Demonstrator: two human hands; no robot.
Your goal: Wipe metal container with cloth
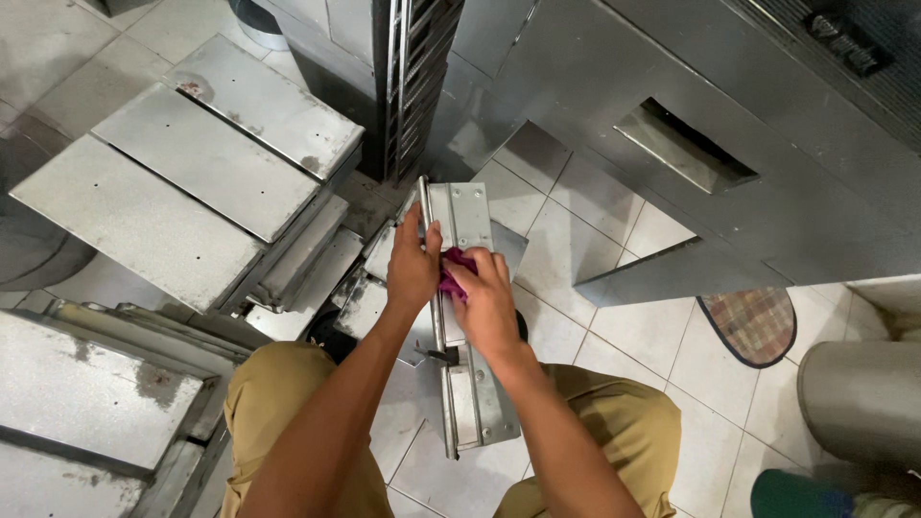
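On the long metal bracket point(467, 317) (held above the tiled floor point(614, 240)), the left hand point(413, 269) grips its edge; the right hand point(487, 302), fingers closed, presses a magenta cloth point(453, 273).

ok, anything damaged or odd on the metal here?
Yes: dark rusty patches mar the stacked metal plates at left. The long metal piece under both hands, wiped with a purple cloth, shows no visible damage.

I note dull brushed steel on the bracket point(467, 317); soft magenta cloth point(454, 271) bunched on it. At 10 o'clock, matt metal trays point(206, 163), stained. Glossy floor tiles point(614, 336); woven mat point(753, 321) at 3 o'clock.
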